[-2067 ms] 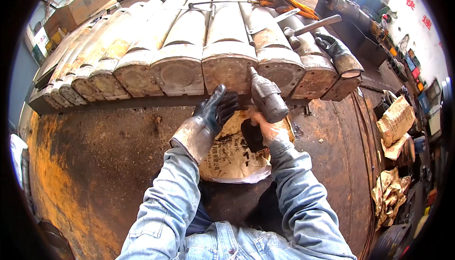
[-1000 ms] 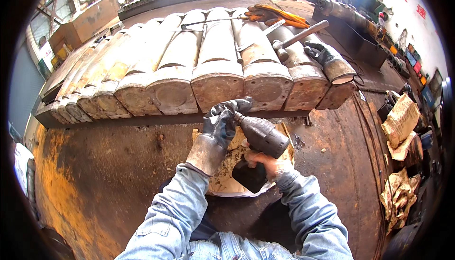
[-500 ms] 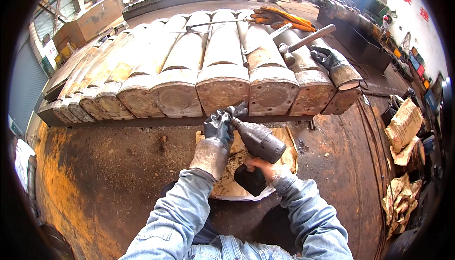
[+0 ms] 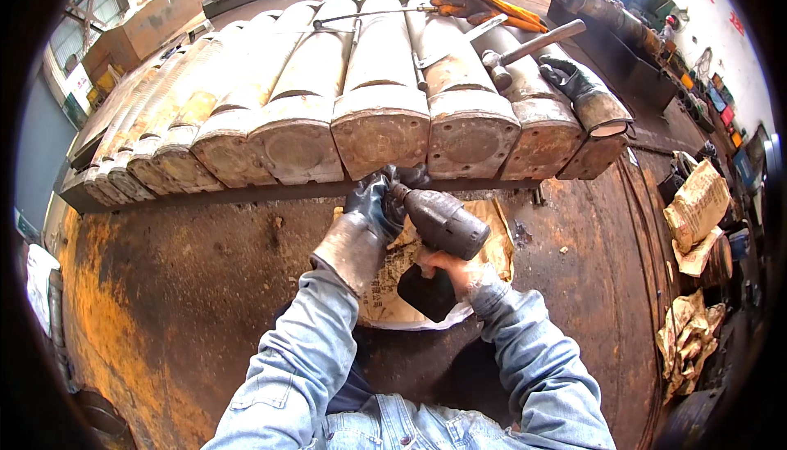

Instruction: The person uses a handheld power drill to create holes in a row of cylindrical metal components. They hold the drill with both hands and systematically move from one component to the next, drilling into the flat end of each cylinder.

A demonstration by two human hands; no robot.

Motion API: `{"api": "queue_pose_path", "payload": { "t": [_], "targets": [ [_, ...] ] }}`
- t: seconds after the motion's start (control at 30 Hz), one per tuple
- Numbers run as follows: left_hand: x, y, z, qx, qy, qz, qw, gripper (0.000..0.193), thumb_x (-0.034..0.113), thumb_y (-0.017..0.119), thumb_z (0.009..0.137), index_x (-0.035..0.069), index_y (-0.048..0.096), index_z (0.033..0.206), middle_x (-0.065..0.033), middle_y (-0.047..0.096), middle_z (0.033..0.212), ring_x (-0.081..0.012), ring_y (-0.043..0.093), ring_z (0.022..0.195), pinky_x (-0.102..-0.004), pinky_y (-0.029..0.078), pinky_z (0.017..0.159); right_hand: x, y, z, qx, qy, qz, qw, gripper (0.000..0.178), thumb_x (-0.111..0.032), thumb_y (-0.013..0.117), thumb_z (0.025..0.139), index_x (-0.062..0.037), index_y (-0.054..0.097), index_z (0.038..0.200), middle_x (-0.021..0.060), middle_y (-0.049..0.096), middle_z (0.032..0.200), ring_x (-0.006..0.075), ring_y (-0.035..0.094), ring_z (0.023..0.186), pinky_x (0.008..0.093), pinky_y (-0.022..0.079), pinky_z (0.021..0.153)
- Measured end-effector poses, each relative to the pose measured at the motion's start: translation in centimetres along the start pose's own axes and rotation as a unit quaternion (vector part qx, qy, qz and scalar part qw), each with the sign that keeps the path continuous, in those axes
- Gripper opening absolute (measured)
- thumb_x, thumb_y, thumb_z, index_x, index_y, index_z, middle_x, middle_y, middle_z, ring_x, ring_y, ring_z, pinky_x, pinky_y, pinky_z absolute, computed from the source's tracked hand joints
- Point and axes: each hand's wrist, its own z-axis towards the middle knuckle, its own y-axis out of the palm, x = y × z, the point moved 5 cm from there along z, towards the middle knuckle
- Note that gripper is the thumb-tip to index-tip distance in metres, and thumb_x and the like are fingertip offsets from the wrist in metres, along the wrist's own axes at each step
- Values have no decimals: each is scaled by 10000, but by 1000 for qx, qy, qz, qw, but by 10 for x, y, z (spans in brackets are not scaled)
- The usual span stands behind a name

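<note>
My right hand (image 4: pixel 459 270), bare, is wrapped round the grip of a dark cordless impact wrench (image 4: pixel 447 225) with a black battery pack (image 4: pixel 428 294) below. The wrench points away and slightly left, toward the lower edge of a rusty cylinder's flanged end (image 4: pixel 381 140). At the wrench's nose is my left hand (image 4: pixel 373 204), in a black coated glove with a worn cuff. Its fingers are curled by the nose and close beneath the flange. What they hold there is hidden. A flattened paper sack (image 4: pixel 385 298) lies under the wrench.
Several big cylinders lie side by side on a dark beam (image 4: pixel 270 192). On top rest a hammer (image 4: pixel 533 52), orange-and-black gloves (image 4: pixel 484 7), a black glove (image 4: pixel 586 97) and a long thin rod (image 4: pixel 369 14). Crumpled brown paper (image 4: pixel 693 339) lies at right on the rusty steel floor (image 4: pixel 188 286).
The cylinders sit slightly higher in the picture as the view shifts. My left hand and the wrench's nose have moved up a little. The right hand keeps its hold on the wrench.
</note>
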Motion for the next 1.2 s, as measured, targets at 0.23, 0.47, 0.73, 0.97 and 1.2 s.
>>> {"api": "queue_pose_path", "payload": {
  "t": [0.23,0.47,0.73,0.97,1.2],
  "targets": [
    [16,-24,12,122,218,182,951,140,109,548,1002,11,632,1060,-128,719,946,-224,699,805,-308,593,682,12,5,12,-20,-2,26,999,80,-87,695,806,-42,632,823,21,584,684,140,560,634,305,450,600],
    [6,4,-6,106,117,-57,986,88,82,596,975,30,657,1011,-71,697,863,-154,644,720,-287,518,590,23,-4,16,-11,3,71,997,82,-82,696,814,-26,644,843,32,588,691,151,565,639,307,464,609],
    [9,-2,-19,44,119,18,992,217,128,547,1020,34,593,1210,-73,682,1025,-122,634,777,-244,562,705,19,-4,16,0,4,61,998,115,-89,708,823,-10,662,891,41,601,704,155,574,643,309,470,612],
    [14,-18,-7,88,177,145,969,185,170,555,1025,30,655,1091,-47,682,893,-112,594,682,-266,541,659,19,4,16,-29,-8,80,996,118,-90,710,821,-2,662,884,48,607,711,158,574,644,312,472,613],
    [-2,-17,-30,-140,136,38,980,235,155,483,1053,44,558,1247,-61,658,984,-138,641,807,-258,560,737,25,-2,15,-14,0,87,996,118,-76,697,825,7,665,902,54,612,724,162,578,655,317,470,610]
  ]
}}
